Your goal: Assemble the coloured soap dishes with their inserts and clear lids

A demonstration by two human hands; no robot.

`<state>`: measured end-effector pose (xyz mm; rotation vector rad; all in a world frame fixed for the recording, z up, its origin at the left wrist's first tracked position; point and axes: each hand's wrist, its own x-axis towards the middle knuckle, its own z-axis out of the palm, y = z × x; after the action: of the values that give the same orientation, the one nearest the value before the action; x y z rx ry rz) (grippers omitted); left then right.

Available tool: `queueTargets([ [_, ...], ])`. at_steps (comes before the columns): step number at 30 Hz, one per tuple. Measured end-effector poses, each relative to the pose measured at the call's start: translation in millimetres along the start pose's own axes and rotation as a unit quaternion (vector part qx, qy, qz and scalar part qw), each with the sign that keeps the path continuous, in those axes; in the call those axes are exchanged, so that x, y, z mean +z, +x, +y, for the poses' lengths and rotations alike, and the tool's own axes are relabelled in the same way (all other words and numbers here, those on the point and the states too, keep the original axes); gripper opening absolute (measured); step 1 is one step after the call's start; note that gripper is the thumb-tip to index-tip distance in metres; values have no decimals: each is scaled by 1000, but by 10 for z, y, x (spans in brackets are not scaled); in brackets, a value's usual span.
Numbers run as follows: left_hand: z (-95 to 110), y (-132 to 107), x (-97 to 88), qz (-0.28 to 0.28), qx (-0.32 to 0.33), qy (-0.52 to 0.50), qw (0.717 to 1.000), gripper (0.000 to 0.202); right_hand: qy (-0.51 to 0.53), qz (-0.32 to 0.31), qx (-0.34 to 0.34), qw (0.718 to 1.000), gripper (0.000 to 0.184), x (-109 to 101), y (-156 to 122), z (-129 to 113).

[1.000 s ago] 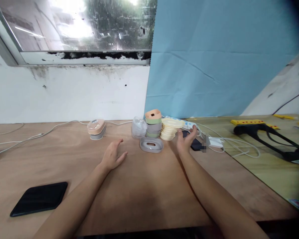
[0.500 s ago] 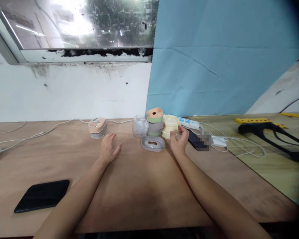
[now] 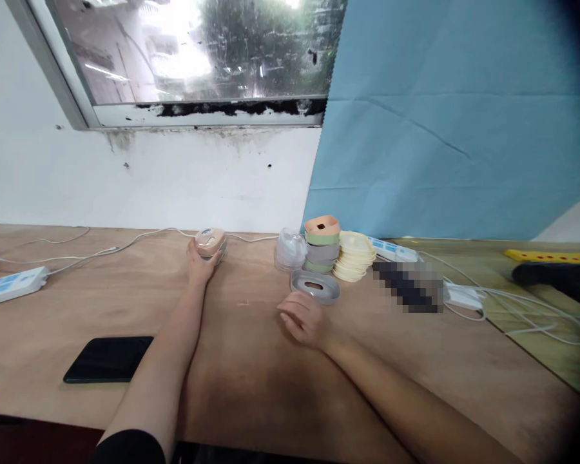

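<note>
My left hand is wrapped round the sides of a small peach-topped plastic box, which has a grey part under it. My right hand hangs just in front of a shallow grey plastic tray with a slot in its floor. Its fingers are loosely bent, the thumb a little apart, and no object shows in it. Behind the tray stand clear plastic covers, a stack of peach, green and grey frames, and a pile of cream lids.
A black phone lies beside my left forearm. White power strips stand at the far left and behind the lids. White cables trail across the right side. A pixelated dark object lies right of the lids.
My left hand has moved forward and closed round the peach-topped box. My right hand has come away from the cream lids, left and nearer, to the grey tray. The view has turned left.
</note>
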<state>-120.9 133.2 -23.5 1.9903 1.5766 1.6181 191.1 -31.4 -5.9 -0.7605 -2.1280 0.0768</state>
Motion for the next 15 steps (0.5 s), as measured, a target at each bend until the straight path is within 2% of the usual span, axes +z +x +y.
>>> queueTargets([
  [1, -17, 14, 7, 33, -62, 6, 998, 90, 19, -20, -2, 1000, 18, 63, 34, -73],
  [3, -17, 26, 16, 65, -118, 9, 991, 85, 46, -48, 6, 998, 19, 153, 87, -189],
  [6, 43, -6, 4, 83, -129, 16, 988, 82, 69, -90, 12, 993, 20, 202, 106, -250],
  [9, 135, -92, -34, 115, -145, 26, 982, 81, 74, -115, 46, 989, 21, 172, 56, -157],
  [13, 281, -267, -49, 151, -147, 0, 978, 80, 82, -50, 172, 980, 23, 117, -8, 63],
  [15, 375, -385, -38, 155, -129, -36, 979, 79, 103, -10, 210, 972, 31, 112, -16, 137],
])
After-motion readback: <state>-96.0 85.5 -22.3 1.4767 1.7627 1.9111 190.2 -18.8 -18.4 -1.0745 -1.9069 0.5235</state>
